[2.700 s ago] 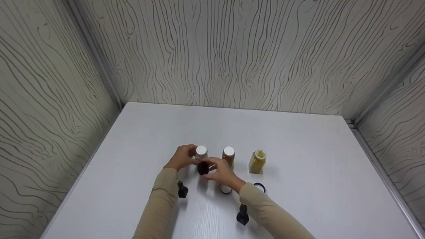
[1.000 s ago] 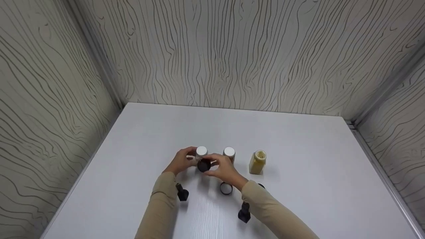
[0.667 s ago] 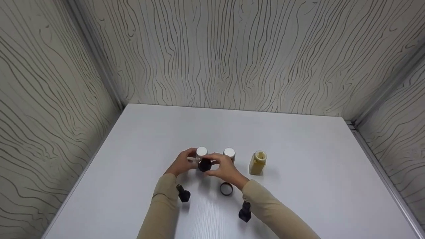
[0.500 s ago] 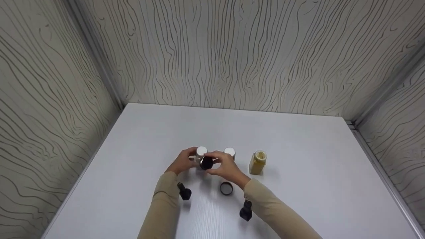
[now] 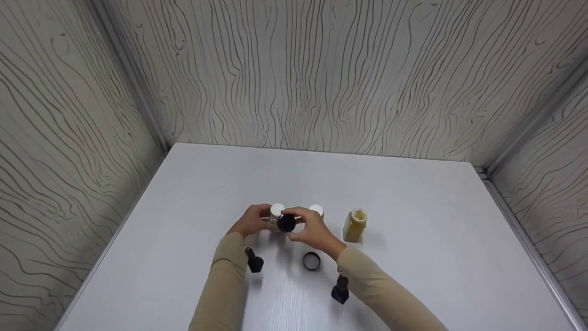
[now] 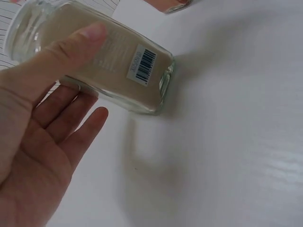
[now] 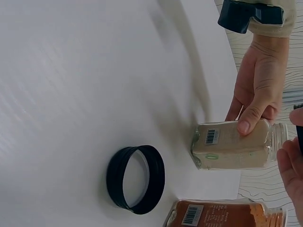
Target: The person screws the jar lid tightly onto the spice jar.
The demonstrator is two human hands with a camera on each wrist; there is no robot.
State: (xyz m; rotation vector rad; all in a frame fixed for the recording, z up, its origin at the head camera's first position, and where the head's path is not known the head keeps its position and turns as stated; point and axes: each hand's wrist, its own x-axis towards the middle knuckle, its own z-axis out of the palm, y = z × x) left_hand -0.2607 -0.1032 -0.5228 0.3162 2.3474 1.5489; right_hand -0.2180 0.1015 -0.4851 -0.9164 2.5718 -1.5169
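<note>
My left hand (image 5: 251, 220) grips a square glass jar of beige powder (image 6: 109, 52), its thumb lying along one side near a barcode label. The jar has a threaded neck and a white top (image 5: 277, 210). Just in front of that top, my right hand (image 5: 314, 228) pinches a round black lid (image 5: 286, 223) between thumb and fingers, off the jar's neck. Beside it stands a jar of orange-brown powder (image 7: 232, 215), also white-topped and partly hidden by the right hand in the head view.
Another black lid (image 5: 312, 261) lies on the white table (image 5: 413, 197), nearer the person. To the right stands an uncapped jar of yellow powder (image 5: 354, 226). Black camera mounts (image 5: 340, 290) hang from both wrists. Patterned panels (image 5: 303, 73) rise behind and at the sides.
The right hand has shifted slightly away from the person and to the right, carrying the black lid with it. The left hand stays at its jar. A lid at right is now hidden by the sleeve.
</note>
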